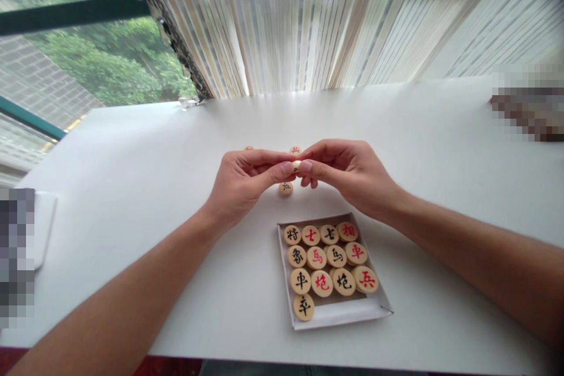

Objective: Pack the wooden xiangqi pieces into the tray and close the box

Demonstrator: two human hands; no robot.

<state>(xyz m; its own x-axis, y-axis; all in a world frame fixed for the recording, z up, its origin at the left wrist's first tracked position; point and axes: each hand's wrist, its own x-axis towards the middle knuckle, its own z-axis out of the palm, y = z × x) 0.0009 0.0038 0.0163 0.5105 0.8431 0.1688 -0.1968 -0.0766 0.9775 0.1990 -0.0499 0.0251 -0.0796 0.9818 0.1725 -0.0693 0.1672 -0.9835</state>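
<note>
My left hand and my right hand meet above a white table, their fingertips pinching a round wooden xiangqi piece seen edge-on. Just below the fingers, a loose piece with black characters lies flat. Two more loose pieces sit behind my hands, one with a red character and one mostly hidden. Nearer me, a shallow white cardboard tray holds several pieces with red or black characters lying flat.
A white card lies at the left edge of the table, partly behind a pixelated object. Another pixelated object lies at the far right. A striped curtain and a window with trees stand beyond the table.
</note>
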